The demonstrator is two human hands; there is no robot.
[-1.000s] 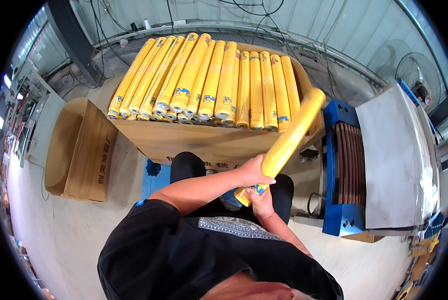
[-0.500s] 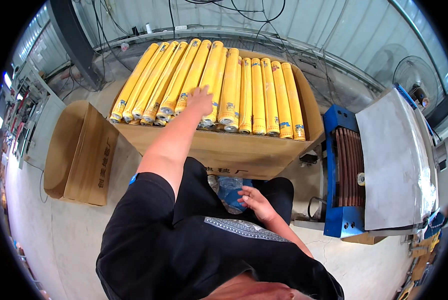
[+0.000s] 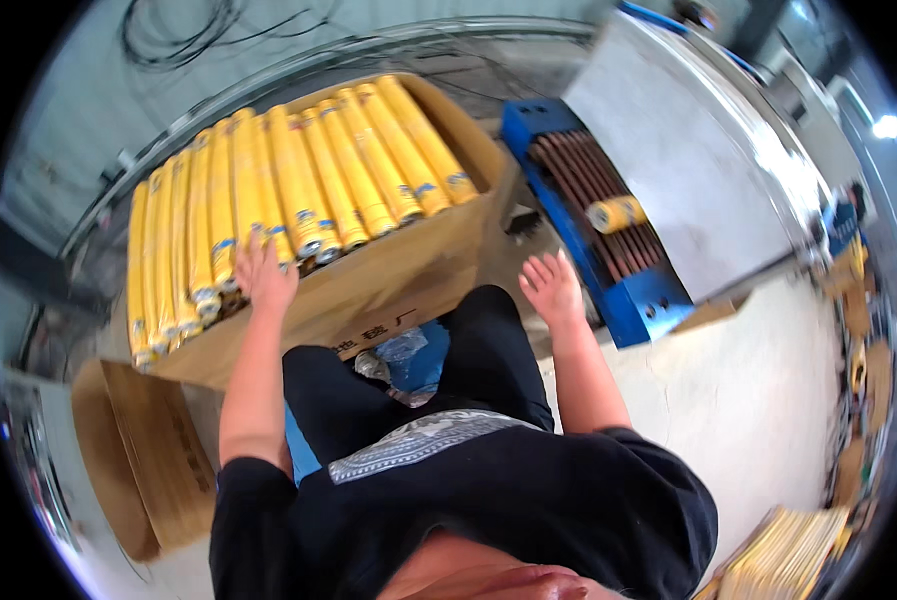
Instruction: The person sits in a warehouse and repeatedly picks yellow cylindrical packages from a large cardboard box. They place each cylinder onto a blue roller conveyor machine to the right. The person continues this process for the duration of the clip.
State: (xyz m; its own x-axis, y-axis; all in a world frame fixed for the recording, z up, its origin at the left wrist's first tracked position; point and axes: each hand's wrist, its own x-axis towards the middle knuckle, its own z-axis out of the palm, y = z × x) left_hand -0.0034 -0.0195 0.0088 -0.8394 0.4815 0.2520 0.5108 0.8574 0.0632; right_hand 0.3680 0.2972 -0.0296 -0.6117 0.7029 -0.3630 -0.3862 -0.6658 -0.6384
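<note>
Yellow cylindrical rolls (image 3: 250, 185) with blue marks near their ends lie side by side in an open cardboard box (image 3: 388, 262) in front of me. My left hand (image 3: 266, 274) is at the box's near edge, fingers spread over the roll ends; whether it touches them I cannot tell. Raised beside the machine's blue frame (image 3: 633, 318), my right hand (image 3: 553, 290) has its fingers stretched out and holds nothing. Just beyond it, another yellow roll (image 3: 616, 214) sticks out from under the machine's pale sheet cover (image 3: 693, 150), over a row of brown rollers (image 3: 580, 160).
Another open cardboard box (image 3: 148, 450) stands on the floor at the left. A stack of yellowish flat pieces (image 3: 783, 555) lies at the lower right. Blue plastic (image 3: 418, 360) shows between my legs. Dark cables (image 3: 193, 35) hang on the far wall.
The view has turned to the right. My right hand has risen from my lap toward the machine. More of the roll at the machine shows. My left hand remains over the boxed rolls.
</note>
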